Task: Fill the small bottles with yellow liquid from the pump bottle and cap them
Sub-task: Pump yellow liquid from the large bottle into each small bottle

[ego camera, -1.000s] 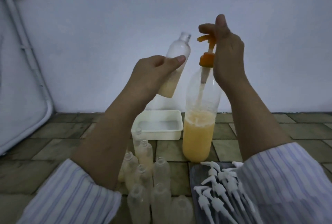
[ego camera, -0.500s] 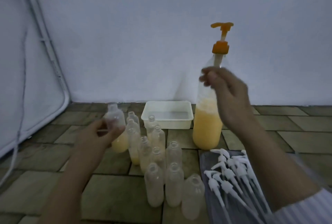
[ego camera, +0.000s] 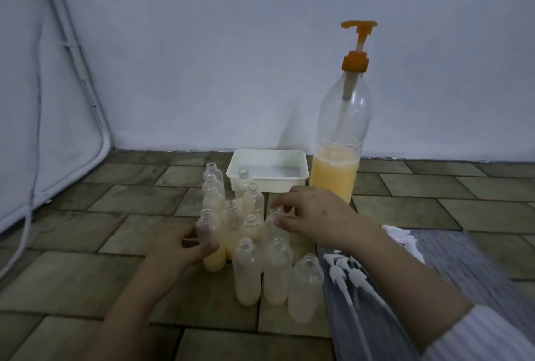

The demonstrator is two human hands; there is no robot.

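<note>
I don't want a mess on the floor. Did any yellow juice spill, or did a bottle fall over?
No spill shows on the floor tiles. The small bottles all stand upright, uncapped, and the pump bottle stands upright too. The left hand grips a partly filled bottle; nothing looks odd.

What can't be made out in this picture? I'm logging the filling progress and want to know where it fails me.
Head view only:
- Liquid level in the rear small bottles: they overlap, and the picture is dim.
- Bottle neck under the right hand: fingers cover it.
- Pump caps: partly behind the right forearm, blurred, uncountable.
- Left hand hides the middle of the part-filled bottle.
</note>
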